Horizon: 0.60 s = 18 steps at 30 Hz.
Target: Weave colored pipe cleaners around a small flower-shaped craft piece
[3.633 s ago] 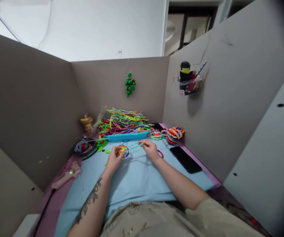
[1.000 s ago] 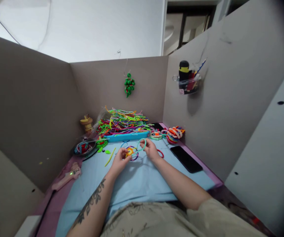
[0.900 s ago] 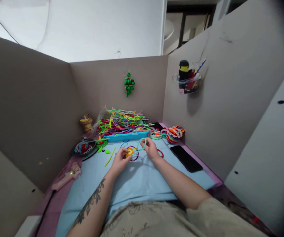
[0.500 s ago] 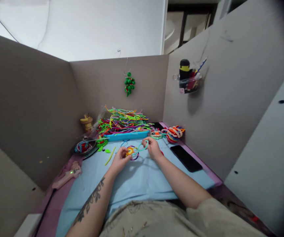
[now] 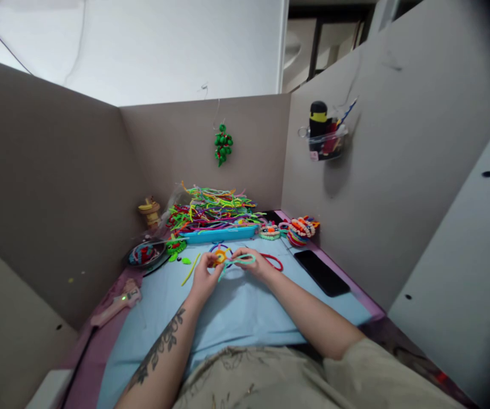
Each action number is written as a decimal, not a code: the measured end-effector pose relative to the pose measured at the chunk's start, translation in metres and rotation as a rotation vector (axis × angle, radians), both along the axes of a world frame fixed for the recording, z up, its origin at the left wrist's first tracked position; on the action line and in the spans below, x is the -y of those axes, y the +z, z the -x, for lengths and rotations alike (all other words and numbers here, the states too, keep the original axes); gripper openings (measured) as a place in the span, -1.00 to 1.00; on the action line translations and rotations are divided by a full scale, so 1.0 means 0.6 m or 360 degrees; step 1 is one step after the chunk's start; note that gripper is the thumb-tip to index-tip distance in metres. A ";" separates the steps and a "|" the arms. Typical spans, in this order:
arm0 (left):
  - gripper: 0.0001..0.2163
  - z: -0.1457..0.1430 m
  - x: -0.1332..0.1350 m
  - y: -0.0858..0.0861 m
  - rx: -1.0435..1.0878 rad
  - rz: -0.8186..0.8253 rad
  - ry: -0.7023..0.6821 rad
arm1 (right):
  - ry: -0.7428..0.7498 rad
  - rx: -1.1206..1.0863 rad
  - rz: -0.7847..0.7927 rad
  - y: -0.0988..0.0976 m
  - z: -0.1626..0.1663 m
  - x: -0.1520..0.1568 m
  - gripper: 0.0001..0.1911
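Observation:
Between my two hands is a mint-green pipe cleaner [image 5: 245, 259], bent into a loop with a loose end hanging below. My left hand [image 5: 206, 271] pinches it between thumb and fingertips. Closed on the same strand, my right hand [image 5: 248, 261] has its fingers close to the left fingertips, and the loop passes in front of it. Just behind the fingers lies a round piece of coiled orange, yellow and purple pipe cleaner [image 5: 220, 257], partly hidden by my hands. A red pipe cleaner loop [image 5: 275, 261] lies right of my right hand.
A blue tray [image 5: 219, 234] with a heap of colourful pipe cleaners [image 5: 215, 207] stands at the back. A yellow strip [image 5: 190, 269] and green pieces lie left. Farther left are a dark bowl [image 5: 160, 258] and a pink glue gun [image 5: 115, 305]. A black phone [image 5: 322, 274] lies right.
My right hand has moved left and closer to my left hand. The mint-green loop has turned and now lies across the right fingers. More of the red loop shows.

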<state>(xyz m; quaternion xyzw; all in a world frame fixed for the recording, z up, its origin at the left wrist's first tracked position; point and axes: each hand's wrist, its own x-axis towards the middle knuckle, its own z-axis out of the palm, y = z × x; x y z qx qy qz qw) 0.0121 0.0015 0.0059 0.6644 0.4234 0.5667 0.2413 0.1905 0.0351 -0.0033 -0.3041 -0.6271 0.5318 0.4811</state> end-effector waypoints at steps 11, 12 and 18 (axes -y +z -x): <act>-0.94 0.004 -0.004 -0.022 -0.0749 -0.0479 0.0267 | 0.0401 -0.0327 0.0714 -0.006 0.026 0.015 -0.55; -0.94 0.003 -0.004 -0.023 -0.0815 -0.0493 0.0269 | 0.0421 -0.0331 0.0716 -0.007 0.029 0.016 -0.57; -0.96 0.002 -0.006 -0.023 -0.0696 -0.0420 0.0298 | 0.0194 -0.0256 0.0610 -0.014 0.047 0.015 -0.60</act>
